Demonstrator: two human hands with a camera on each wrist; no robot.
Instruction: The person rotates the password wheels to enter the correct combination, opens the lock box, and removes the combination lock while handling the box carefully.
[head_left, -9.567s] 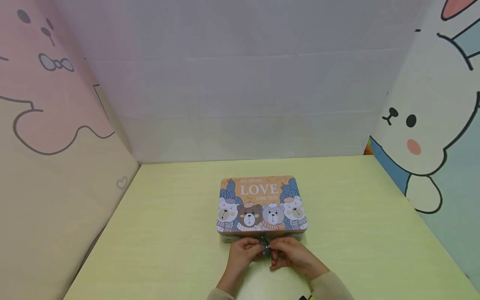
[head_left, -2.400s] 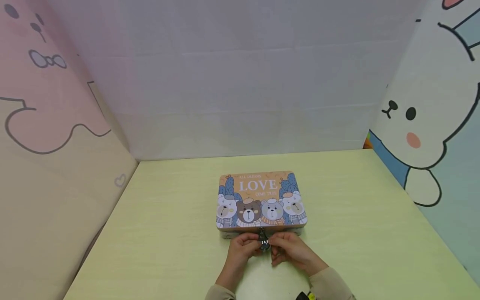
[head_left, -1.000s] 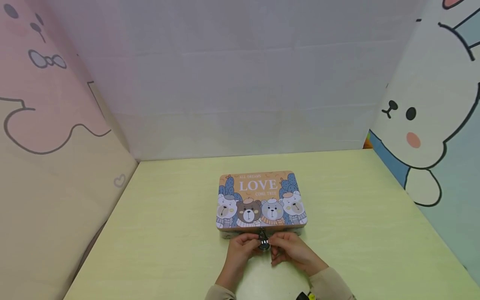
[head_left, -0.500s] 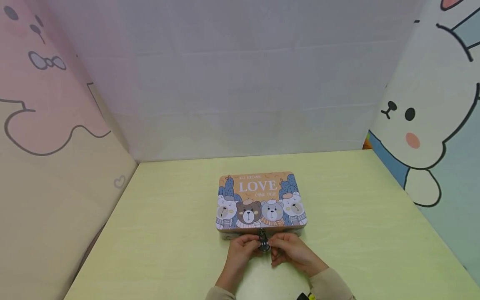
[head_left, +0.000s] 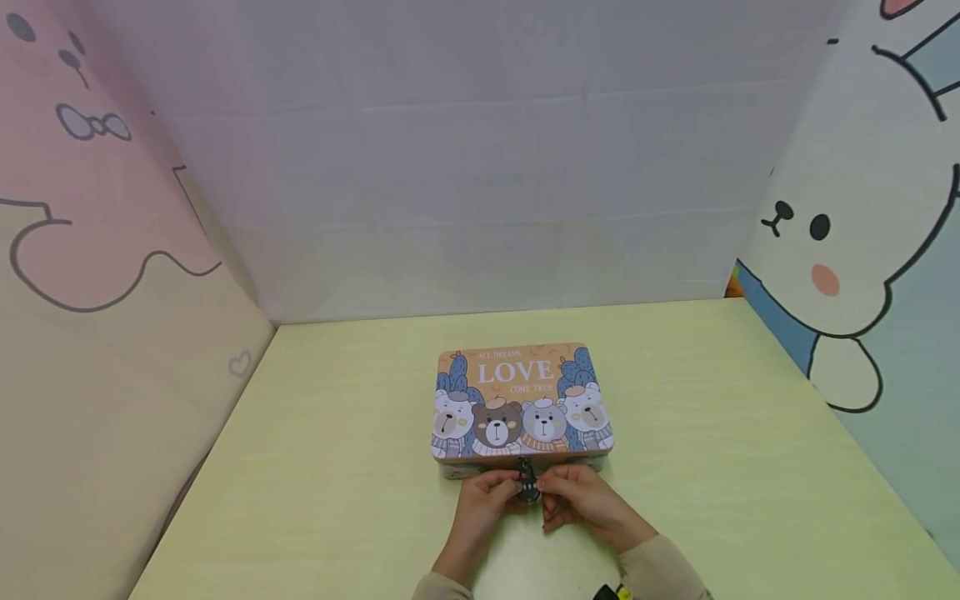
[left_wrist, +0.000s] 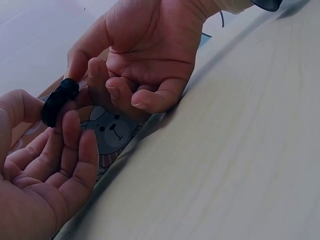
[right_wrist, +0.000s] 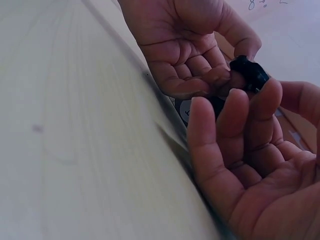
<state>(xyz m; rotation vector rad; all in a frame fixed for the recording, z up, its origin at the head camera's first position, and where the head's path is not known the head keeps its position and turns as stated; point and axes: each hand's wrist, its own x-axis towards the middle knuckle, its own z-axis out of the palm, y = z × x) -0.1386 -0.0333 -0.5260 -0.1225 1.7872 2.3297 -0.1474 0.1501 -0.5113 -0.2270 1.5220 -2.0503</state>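
A rectangular tin box [head_left: 522, 400] with bears and the word LOVE on its closed lid lies on the table. At the middle of its front hangs a small black combination padlock [head_left: 528, 489], pale marks across its face. My left hand [head_left: 480, 504] pinches the padlock's left side between thumb and forefinger. From the right, the thumb and forefinger of my right hand [head_left: 588, 504] pinch its other side. Both wrist views show the padlock, dark in the left one [left_wrist: 60, 100] and the right one [right_wrist: 250, 72], between the fingertips, the other fingers loosely bent. Its dial digits are too small to read.
The pale yellow-green table [head_left: 337, 458] stretches around the box. A white sheet wall [head_left: 487, 167] stands behind, with cartoon-printed panels on both sides. A black and yellow item [head_left: 622, 593] shows at the bottom edge beside the right sleeve.
Over the earlier frames the head view shifts slightly. Both hands stay at the padlock; its face tilts a little and its bright glints from about a second ago have dimmed. The box stays put.
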